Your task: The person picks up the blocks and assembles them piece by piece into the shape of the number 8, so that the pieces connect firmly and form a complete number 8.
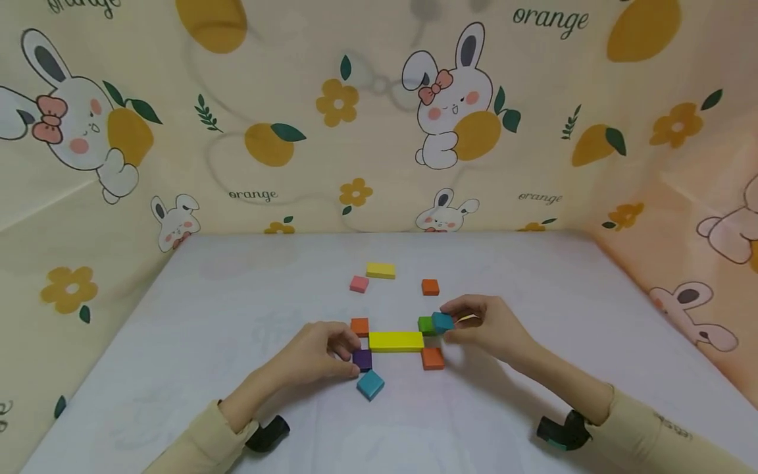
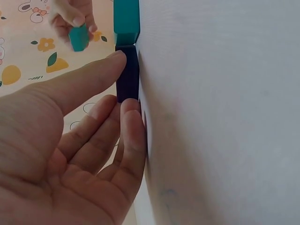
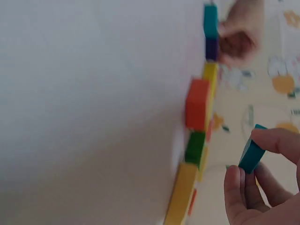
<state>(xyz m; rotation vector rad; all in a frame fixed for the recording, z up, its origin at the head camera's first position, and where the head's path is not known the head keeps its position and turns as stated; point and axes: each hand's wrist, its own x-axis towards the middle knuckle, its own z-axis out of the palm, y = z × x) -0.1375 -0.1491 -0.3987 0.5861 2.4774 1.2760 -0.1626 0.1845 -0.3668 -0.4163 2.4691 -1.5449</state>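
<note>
My left hand pinches a purple block on the table, thumb at one end and fingers at the other, as the left wrist view shows. A teal block lies right beside the purple one. Between thumb and fingertips, my right hand holds another teal block, raised off the table. In the head view this block overlaps a green block. A long yellow block lies between the hands, with orange blocks at two of its corners.
Farther back lie a pink block, a flat yellow block and an orange block. Partly hidden behind the right fingers is another yellow block. A printed cloth stands around the white table.
</note>
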